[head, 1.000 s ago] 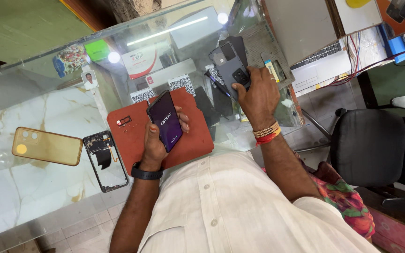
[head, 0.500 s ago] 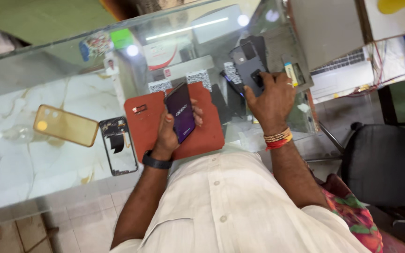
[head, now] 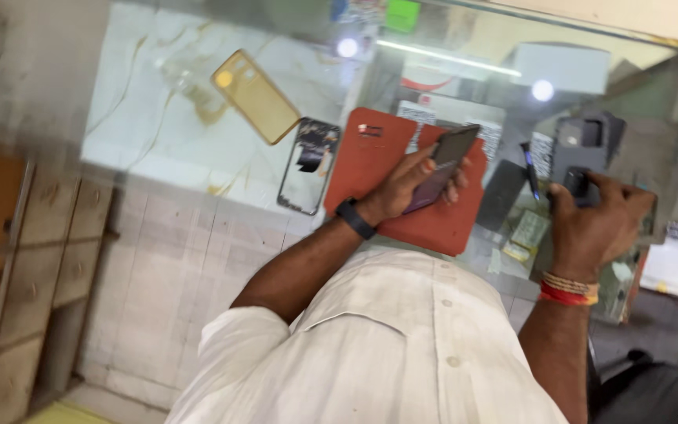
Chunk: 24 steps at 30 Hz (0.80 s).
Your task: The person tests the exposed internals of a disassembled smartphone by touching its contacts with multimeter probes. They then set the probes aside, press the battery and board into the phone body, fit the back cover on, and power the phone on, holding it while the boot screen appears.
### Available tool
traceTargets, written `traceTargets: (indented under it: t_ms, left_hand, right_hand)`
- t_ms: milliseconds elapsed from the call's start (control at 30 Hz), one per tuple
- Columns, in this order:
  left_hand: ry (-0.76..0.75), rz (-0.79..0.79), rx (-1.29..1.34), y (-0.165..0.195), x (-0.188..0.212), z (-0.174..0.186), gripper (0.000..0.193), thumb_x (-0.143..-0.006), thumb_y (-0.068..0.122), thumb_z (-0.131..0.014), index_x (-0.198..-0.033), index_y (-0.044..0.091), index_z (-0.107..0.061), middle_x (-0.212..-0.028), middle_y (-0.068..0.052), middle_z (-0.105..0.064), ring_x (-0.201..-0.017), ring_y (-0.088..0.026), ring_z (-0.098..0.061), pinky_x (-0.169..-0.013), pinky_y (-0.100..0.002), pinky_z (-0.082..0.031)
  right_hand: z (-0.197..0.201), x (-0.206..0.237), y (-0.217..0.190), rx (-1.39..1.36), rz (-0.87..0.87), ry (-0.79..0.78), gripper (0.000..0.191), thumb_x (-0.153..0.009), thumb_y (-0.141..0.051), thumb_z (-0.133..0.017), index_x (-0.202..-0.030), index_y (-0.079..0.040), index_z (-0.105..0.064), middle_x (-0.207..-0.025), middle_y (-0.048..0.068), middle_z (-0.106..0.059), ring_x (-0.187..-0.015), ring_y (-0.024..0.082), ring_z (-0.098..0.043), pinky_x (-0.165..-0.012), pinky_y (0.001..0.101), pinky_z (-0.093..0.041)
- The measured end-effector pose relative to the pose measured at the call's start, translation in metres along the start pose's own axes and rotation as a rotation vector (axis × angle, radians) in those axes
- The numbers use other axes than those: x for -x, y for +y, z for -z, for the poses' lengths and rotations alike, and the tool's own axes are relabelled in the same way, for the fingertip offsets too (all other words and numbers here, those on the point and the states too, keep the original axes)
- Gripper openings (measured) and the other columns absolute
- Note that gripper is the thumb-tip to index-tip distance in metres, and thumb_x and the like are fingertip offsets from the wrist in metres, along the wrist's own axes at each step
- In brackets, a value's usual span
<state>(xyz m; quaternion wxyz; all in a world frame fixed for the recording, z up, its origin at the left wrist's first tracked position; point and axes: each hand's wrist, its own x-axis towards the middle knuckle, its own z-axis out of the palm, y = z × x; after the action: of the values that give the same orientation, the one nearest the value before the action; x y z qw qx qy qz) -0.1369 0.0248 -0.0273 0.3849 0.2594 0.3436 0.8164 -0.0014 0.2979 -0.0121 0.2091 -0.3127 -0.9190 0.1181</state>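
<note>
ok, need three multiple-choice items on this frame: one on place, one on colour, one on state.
1. Where does the yellow phone cover lie?
A. on the glass counter
B. in the left hand
C. on the floor

2. What colour is the mat under the left hand?
A. green
B. red-orange
C. white

3. What is the right hand doing?
A. resting open
B. pointing
C. gripping a dark device

Answers: 1 A, it lies flat on the glass, apart from both hands. 2 B, red-orange shows around the hand, which holds a dark phone. 3 C, fingers close round the device.

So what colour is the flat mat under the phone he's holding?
The mat is orange-red, seen in the head view, lying on the glass counter under the left hand.
</note>
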Motion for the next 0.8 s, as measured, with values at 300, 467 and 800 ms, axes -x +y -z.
traceTargets:
  t_ms: [300,467,800]
  left_hand:
    - [-0.007,-0.042,0.023,-0.001,0.020,0.012,0.067,-0.108,0.058,-0.053,-0.138,-0.001,-0.054,-0.111,-0.012,-0.067,-0.092,-0.017,-0.069,-0.084,-0.032,-0.055]
    - [0.020,-0.096,0.060,0.012,0.039,0.009,0.072,-0.107,0.062,-0.051,-0.137,-0.003,-0.056,-0.110,-0.013,-0.070,-0.091,-0.017,-0.070,-0.084,-0.033,-0.056]
    - [-0.026,-0.187,0.242,0.120,0.103,0.027,0.082,-0.102,0.069,-0.052,-0.142,-0.003,-0.053,-0.114,-0.018,-0.070,-0.096,-0.024,-0.073,-0.086,-0.038,-0.061]
  right_hand:
    - [-0.001,0.006,-0.004,-0.251,0.058,0.088,0.040,-0.074,-0.003,-0.097,-0.111,-0.002,-0.080,-0.106,0.013,-0.075,-0.092,0.023,-0.071,-0.077,0.0363,-0.058]
    - [0.015,0.011,-0.026,-0.675,-0.040,0.117,0.035,-0.082,0.011,-0.088,-0.114,0.004,-0.075,-0.110,0.012,-0.077,-0.096,0.018,-0.073,-0.084,0.0295,-0.061]
    - [0.015,0.096,-0.175,-1.089,-0.012,-0.083,0.033,-0.087,0.005,-0.085,-0.117,0.002,-0.070,-0.113,0.009,-0.072,-0.103,0.015,-0.070,-0.090,0.0278,-0.060]
